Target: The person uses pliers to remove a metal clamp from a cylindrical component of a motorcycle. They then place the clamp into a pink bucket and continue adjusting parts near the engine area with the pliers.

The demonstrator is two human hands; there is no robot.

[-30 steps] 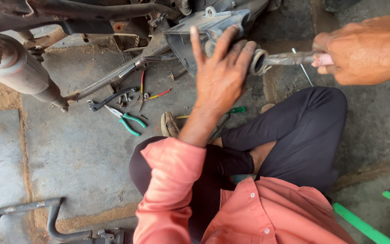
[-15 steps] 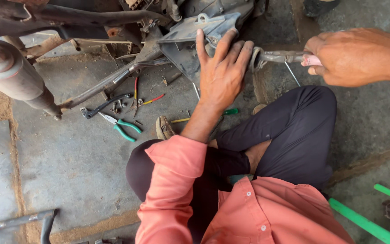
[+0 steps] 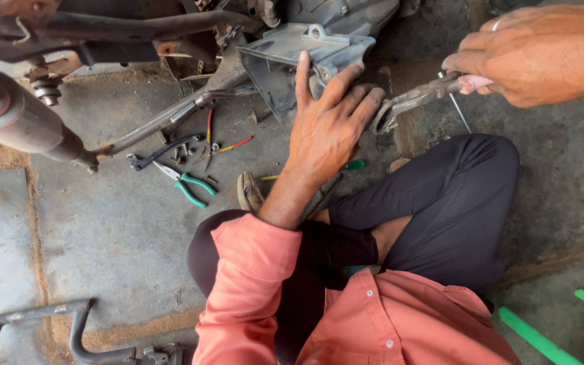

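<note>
Two hands show: the left hand (image 3: pixel 329 125) and the right hand (image 3: pixel 539 51). One pair of green-handled pliers (image 3: pixel 185 182) lies on the floor (image 3: pixel 116 230), beside one red-handled tool (image 3: pixel 209 132) and one green-handled screwdriver (image 3: pixel 353 164).

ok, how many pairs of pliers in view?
3: green-handled pliers on the floor, red-and-yellow-handled pliers beside them, and pink-handled pliers in the right hand. More may be hidden under the frame.

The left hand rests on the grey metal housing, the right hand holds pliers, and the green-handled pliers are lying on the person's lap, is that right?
Not quite. The green-handled pliers lie on the concrete floor, left of the knee, as the head view shows. The left hand, grey housing and right hand with pliers are right.
</note>
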